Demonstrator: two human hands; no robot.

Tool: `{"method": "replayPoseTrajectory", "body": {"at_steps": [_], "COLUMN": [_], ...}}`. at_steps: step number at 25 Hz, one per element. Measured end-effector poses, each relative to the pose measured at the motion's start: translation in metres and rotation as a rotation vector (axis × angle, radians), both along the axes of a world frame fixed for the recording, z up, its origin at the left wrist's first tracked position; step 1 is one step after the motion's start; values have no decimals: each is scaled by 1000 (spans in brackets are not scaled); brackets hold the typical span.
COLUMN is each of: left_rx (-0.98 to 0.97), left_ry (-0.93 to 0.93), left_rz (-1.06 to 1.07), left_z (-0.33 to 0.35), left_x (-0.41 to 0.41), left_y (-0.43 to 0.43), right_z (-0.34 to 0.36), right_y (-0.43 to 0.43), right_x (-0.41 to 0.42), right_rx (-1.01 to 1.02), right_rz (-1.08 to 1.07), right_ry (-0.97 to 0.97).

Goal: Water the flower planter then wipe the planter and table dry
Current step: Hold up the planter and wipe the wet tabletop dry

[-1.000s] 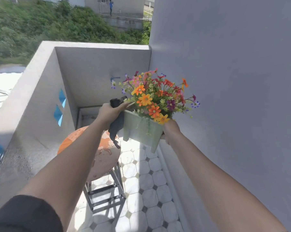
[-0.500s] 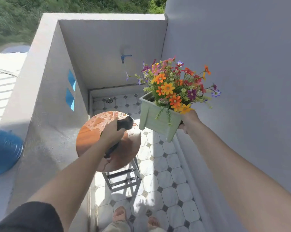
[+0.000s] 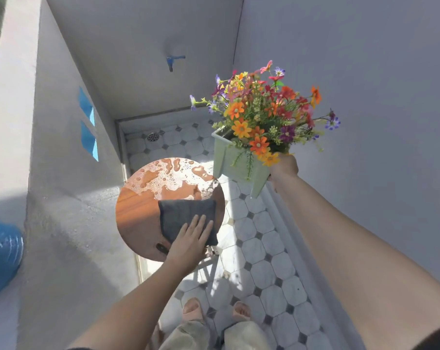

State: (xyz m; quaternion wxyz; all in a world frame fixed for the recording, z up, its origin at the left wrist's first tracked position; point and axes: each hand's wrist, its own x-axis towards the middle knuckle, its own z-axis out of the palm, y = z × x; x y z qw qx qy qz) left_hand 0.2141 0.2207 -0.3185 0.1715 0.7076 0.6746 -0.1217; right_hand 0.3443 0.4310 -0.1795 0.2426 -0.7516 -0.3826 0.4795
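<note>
Closest in, the left hand (image 3: 188,238) lies flat with straight fingers, pressing a dark cloth (image 3: 186,218) down on the near side of the round desk (image 3: 138,215). A moment ago that hand held the cloth bunched up above the desk. Now the cloth is spread out on the wood, so I think the wiping of the desk is just starting. Past the left hand's fingertips, the far half of the desk is covered in puddles (image 3: 170,175), so most of the drying is not done yet. Up and to the right of the left hand, the right hand (image 3: 284,170) holds the planter (image 3: 239,165) in the air, off the desk and tilted. A second ago both hands were on it; now only the right one carries it. Its fingers are hidden behind the planter, so I cannot see how they curl. Whether the planter is dry is too hard to tell.
</note>
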Motion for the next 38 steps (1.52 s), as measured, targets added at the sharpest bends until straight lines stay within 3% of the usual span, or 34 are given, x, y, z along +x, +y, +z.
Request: {"method": "replayPoseTrajectory", "body": {"at_steps": [4, 9, 12, 14, 17, 20, 25, 38], "left_rx": [-36, -142, 119, 289, 132, 103, 191, 370], "left_ry": [23, -91, -281, -285, -243, -121, -217, -129], "left_rz": [-66, -33, -117, -241, -323, -198, 58, 676], "left_z": [7, 24, 49, 46, 27, -6, -12, -18], "left_x": [12, 13, -7, -31, -42, -19, 0, 13], "left_y": [-4, -15, 7, 27, 27, 13, 49, 128], "right_z": [-5, -10, -11, -13, -17, -29, -46, -61], "right_y": [-3, -6, 1, 6, 9, 15, 24, 38], "right_x": [5, 12, 16, 18, 20, 17, 12, 3], "right_rx": [13, 19, 25, 27, 17, 10, 28, 17], "right_rz": [-80, -128, -136, -149, -167, -175, -221, -223], "right_ry": [22, 51, 54, 45, 6, -8, -31, -26]}}
